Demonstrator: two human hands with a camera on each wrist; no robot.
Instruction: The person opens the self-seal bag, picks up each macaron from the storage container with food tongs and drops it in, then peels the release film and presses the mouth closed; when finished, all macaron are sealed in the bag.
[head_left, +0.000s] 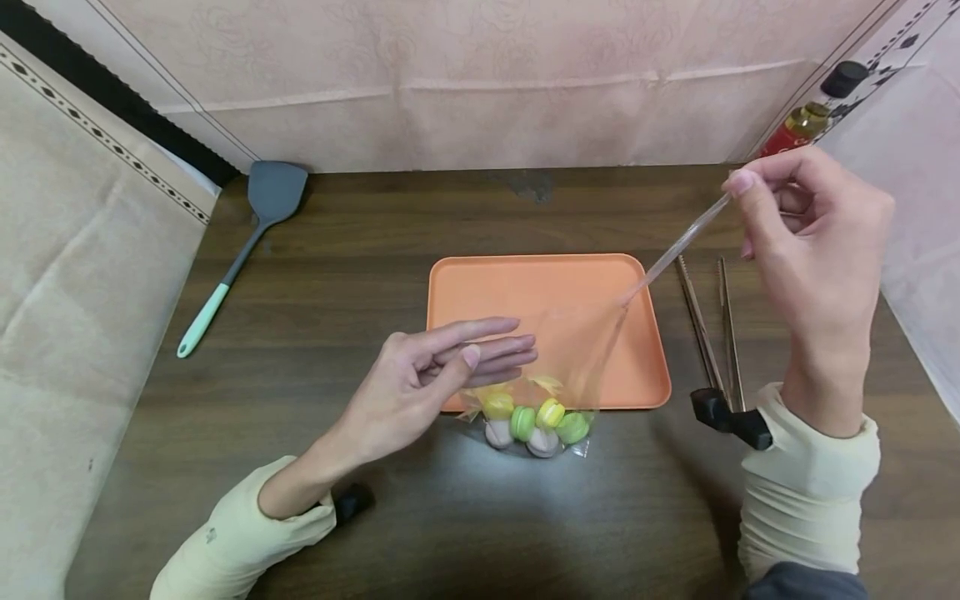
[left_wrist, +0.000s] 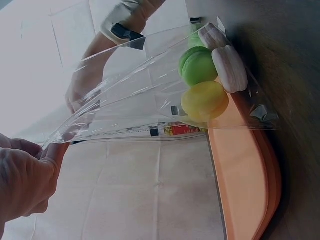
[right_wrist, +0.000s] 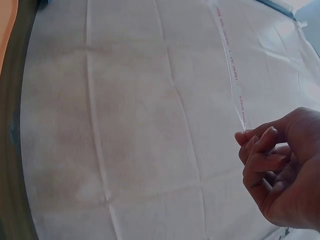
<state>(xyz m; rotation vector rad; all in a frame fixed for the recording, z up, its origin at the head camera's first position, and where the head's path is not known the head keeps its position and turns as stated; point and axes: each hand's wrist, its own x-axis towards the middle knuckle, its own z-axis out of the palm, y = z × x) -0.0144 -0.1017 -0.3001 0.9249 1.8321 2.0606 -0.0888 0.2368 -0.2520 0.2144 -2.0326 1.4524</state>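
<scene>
My left hand (head_left: 427,379) pinches the upper edge of a clear plastic bag (head_left: 570,346) between thumb and outstretched fingers. At the bottom of the bag sit yellow, green and pale macarons (head_left: 522,423), also seen from the side as a green macaron (left_wrist: 198,67) and a yellow macaron (left_wrist: 205,101). Raised at the right, my right hand (head_left: 821,225) pinches the end of a narrow clear strip (head_left: 686,237). The strip runs taut down to the bag's upper right corner. Small red print shows on the strip (right_wrist: 235,75) in the right wrist view.
An orange tray (head_left: 525,275) lies behind the bag, which overlaps its front edge. Metal tongs (head_left: 723,358) rest right of the tray. A grey turner (head_left: 247,250) with a mint handle is at the left. A red-labelled bottle (head_left: 802,125) stands at the back right.
</scene>
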